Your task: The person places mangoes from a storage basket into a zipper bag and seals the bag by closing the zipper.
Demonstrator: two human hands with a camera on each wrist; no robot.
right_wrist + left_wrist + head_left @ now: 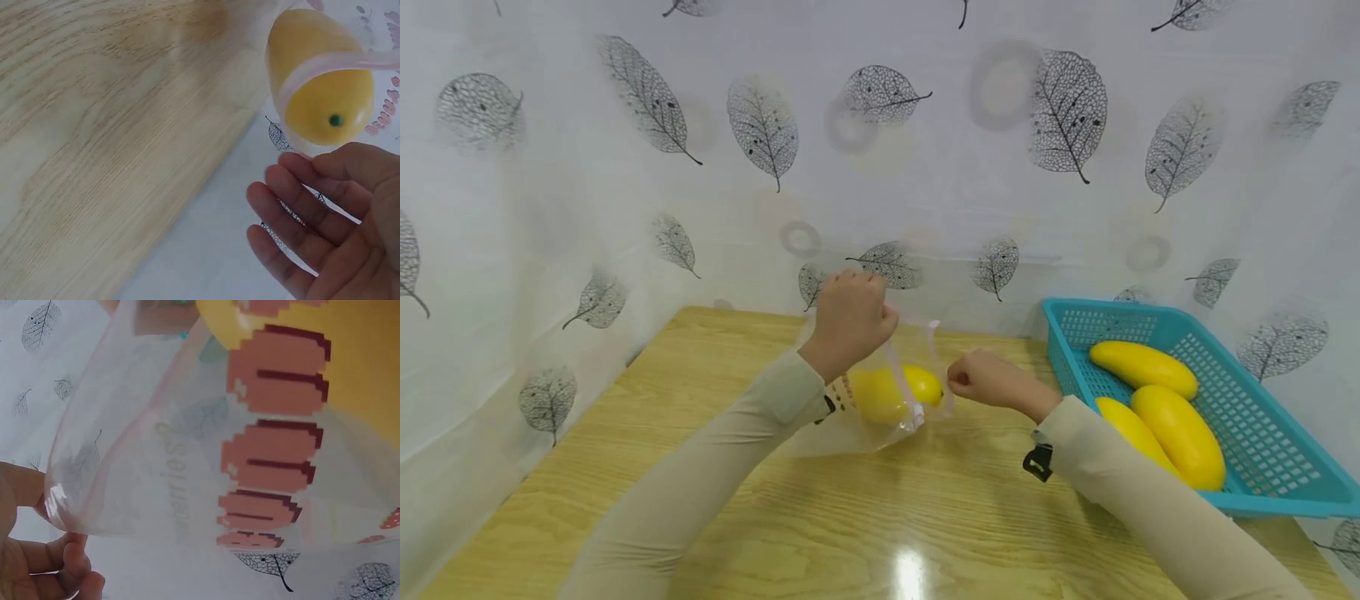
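Note:
A clear plastic zip bag [842, 437] with a pink rim and printed lettering holds a yellow mango [921, 385]. My left hand [850, 318] pinches the bag's upper edge between thumb and index finger; the left wrist view shows the stretched film [112, 481] close up. On the other side, my right hand [996, 382] pinches the pink rim with thumb and index finger, the other fingers [294, 231] loosely bent. Seen from the right wrist, the mango's green-dotted end [335, 120] faces the bag's mouth, with the pink strip [337, 61] crossing over it.
To the right stands a blue plastic basket [1292, 505] with 3 yellow mangoes [1180, 433] in it, close by my right forearm. A wooden table [820, 533] lies beneath everything. Leaf-printed white sheeting [925, 200] hangs behind and at both sides.

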